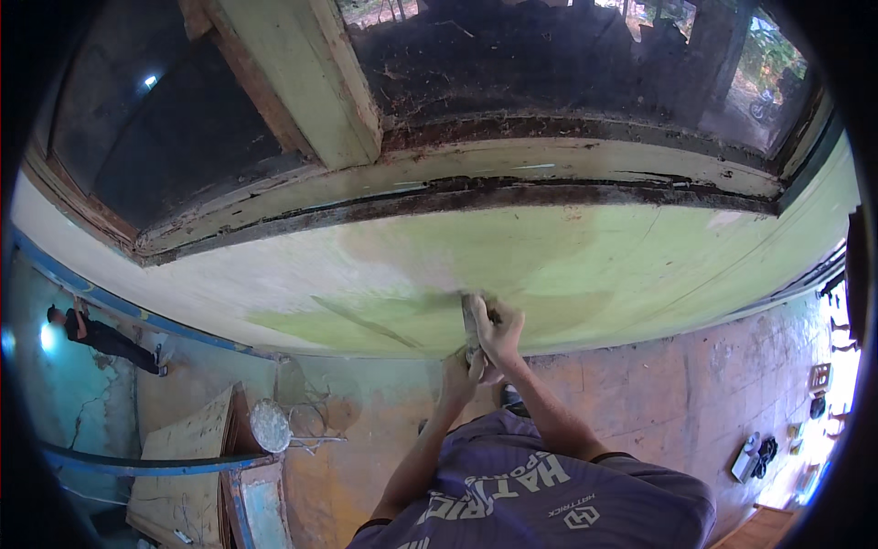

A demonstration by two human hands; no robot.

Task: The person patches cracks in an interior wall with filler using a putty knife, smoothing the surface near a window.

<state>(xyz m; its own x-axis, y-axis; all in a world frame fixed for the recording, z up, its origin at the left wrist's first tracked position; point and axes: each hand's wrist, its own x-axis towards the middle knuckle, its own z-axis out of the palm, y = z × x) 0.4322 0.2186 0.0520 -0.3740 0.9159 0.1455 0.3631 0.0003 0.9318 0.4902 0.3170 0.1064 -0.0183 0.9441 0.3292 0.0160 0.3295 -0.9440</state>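
In front of me is a wall (567, 261) painted pale green, with a whitish patch (311, 261) on its left part and darker streaks below. My right hand (500, 333) is closed round a narrow, flat, grey-brown tool (471, 320), whose upper end meets the wall. The exact kind of tool is hard to make out. Just below, my left hand (463, 370) is closed on the tool's lower end, close against the right hand. Fingers cover much of the tool.
Above the wall runs a worn wooden window frame (352, 119) with dark panes. On the left, wooden panels (178, 457) lean near a round whitish pan-like thing (270, 425). Another person (105, 340) stands at far left. Several small items (752, 456) lie on the floor (631, 403) at right.
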